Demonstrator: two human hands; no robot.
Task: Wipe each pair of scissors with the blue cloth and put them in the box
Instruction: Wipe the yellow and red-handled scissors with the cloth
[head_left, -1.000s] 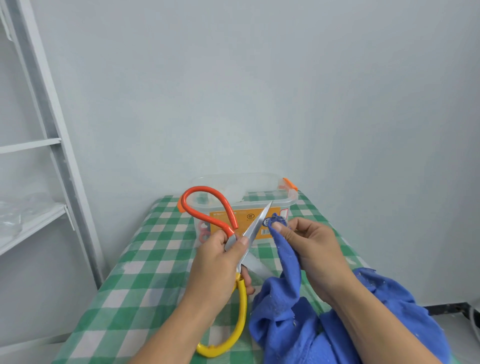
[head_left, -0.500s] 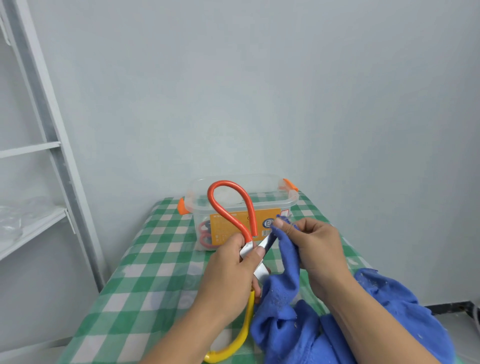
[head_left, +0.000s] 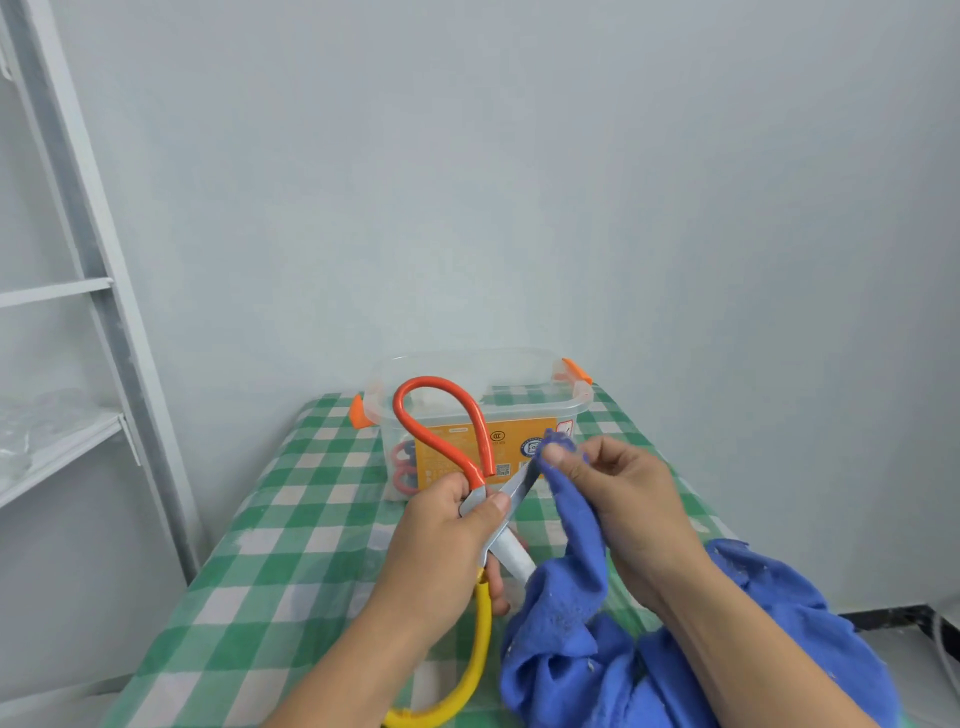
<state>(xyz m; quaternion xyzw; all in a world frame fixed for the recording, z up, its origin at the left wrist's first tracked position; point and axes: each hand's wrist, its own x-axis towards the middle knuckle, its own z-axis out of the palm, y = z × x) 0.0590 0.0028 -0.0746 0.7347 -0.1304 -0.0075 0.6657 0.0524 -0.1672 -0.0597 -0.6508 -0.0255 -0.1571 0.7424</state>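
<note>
Blue cloth (head_left: 571, 623) fills the lower right of the head view, heaped on the green-and-white checked table cover (head_left: 291, 545) beneath the right forearm, with one fold rising to the right hand (head_left: 623, 499). That hand pinches the fold between thumb and forefinger, closed around the tip of the upper blade of the scissors (head_left: 519, 486); its other fingers are loosely curled behind.

The left hand (head_left: 447, 540) grips the scissors at the joint, thumb pressed across the top and fingers curled underneath. The scissors are held above the table, in front of the box, with their blades spread apart: one blade slants up and right into the pinched cloth, the other down and right towards the heap. The orange handle loop (head_left: 441, 415) stands up in front of the box, and the yellow handle loop (head_left: 483, 639) hangs down towards the person.

The clear plastic box (head_left: 530, 410) sits at the far end of the table against the pale wall, lid off, with orange clips at its ends and an orange label on its front. Red handles (head_left: 402, 467) show through its left side.

A grey shelf rack (head_left: 104, 312) stands at the left
</note>
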